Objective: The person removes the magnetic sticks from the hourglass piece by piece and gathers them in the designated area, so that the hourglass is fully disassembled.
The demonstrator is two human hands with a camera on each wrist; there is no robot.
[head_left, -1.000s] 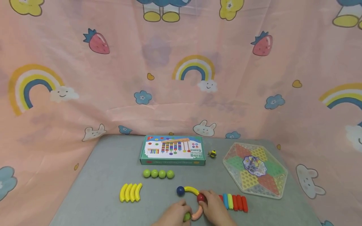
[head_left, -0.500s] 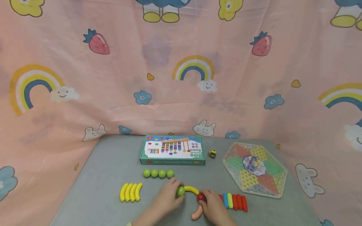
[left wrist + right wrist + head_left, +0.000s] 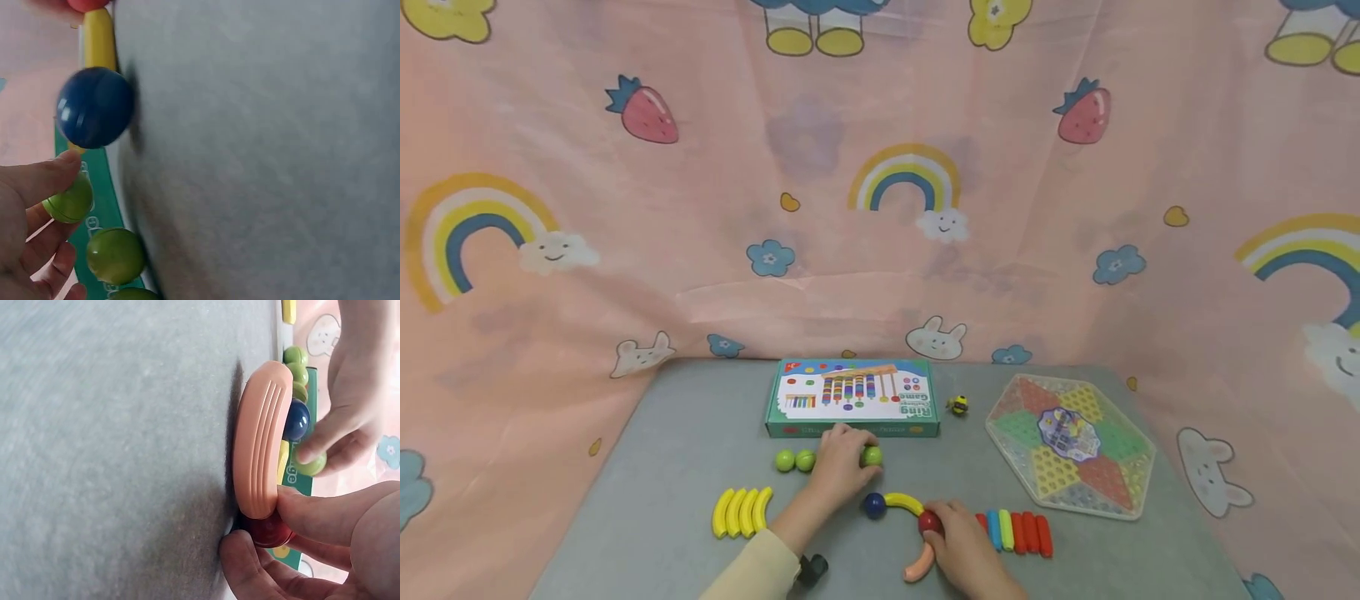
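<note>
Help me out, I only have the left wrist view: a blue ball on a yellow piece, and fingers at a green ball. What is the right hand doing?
Observer: The right hand pinches a red ball at the end of the yellow curved piece opposite the blue ball.
Operator: Anything else at that red ball?
Observer: A pink curved piece lies against it and runs back toward the person.
Operator: Where on the table is the left hand?
Observer: The left hand holds the green ball in line with two more green balls, just in front of the game box.
</note>
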